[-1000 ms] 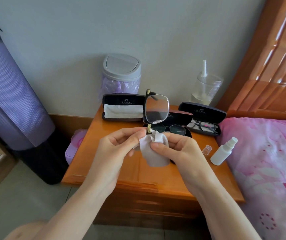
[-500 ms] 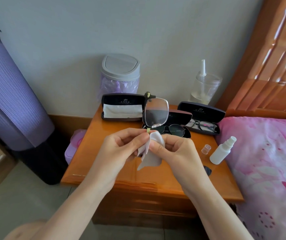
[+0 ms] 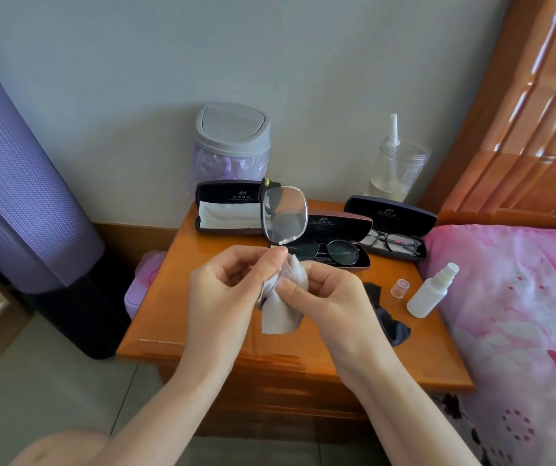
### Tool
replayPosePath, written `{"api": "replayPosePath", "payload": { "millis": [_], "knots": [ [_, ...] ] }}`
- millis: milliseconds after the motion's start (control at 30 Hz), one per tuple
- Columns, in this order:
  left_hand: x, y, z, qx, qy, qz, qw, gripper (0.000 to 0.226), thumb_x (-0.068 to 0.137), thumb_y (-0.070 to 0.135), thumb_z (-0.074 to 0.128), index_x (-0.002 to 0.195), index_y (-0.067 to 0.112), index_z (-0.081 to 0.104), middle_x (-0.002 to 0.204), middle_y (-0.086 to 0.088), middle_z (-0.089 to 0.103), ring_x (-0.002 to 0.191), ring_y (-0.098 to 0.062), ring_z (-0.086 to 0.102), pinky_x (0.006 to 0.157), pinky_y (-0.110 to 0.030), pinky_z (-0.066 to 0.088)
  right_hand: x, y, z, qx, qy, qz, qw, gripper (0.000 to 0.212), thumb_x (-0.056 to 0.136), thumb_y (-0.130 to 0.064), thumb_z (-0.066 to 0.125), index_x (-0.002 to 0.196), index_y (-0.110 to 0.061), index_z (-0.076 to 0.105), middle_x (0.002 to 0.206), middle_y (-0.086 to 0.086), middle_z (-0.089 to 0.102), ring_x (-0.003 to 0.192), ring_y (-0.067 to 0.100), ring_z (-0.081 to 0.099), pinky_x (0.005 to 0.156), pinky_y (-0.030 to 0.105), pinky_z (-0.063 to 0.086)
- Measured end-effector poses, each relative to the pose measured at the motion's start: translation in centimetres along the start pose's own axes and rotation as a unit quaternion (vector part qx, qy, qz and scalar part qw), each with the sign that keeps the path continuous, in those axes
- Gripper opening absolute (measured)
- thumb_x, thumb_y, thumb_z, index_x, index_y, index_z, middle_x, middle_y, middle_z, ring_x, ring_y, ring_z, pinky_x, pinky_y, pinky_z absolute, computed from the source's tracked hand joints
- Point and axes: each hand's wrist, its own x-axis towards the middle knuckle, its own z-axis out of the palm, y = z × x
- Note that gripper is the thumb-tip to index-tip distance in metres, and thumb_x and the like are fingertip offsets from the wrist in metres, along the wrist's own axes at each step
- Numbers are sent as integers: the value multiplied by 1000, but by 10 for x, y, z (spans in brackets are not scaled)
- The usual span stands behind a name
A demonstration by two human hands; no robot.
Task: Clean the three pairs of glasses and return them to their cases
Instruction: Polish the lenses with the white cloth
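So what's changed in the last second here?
The glasses shifted a little left and the right hand slid left, rubbing with the white cloth, uncovering a dark cloth on the table. The left hand still pinches them. Cases, other pairs and spray bottle stayed put.

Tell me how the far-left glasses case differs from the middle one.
The left case holds only a folded white cloth; the middle case holds thin-rimmed glasses. The left case sits back by the lidded bin; the middle case lies farther forward on the nightstand. Both are open, lids raised, with a printed logo inside.
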Motion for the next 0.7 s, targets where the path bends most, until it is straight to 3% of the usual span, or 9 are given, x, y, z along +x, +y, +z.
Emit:
{"api": "replayPosePath", "payload": {
  "millis": [200,400,567,700],
  "knots": [
    [-1,-1,0,58,34,52,996,21,75,42,62,75,23,71,70,7,71,71,-8,67,57,-13,51,0,0,3,4,18,-12,1000,16,80,-15,70,91,-4,71,79,1,74,71,9,69,62,17,52],
    [-1,0,-4,83,-4,69,994,15,78,39,58,81,30,70,75,14,72,76,-3,67,59,-12,51,0,-2,1,28,50,-35,998,25,76,-32,63,86,-11,72,72,-4,73,67,4,67,62,12,49],
    [1,-1,-7,98,-25,76,992,15,80,35,56,89,34,69,82,25,70,87,5,65,67,-5,47,4,-1,-7,18,53,-17,998,20,88,-23,57,91,-12,73,87,6,75,81,11,68,73,20,53],
    [9,-4,-14,82,-36,75,993,20,90,17,58,104,22,71,99,14,72,101,-1,64,79,-10,48,4,-4,-12,41,44,5,998,27,76,-30,63,94,-13,73,92,7,75,88,19,70,75,26,55]
  ]
}}
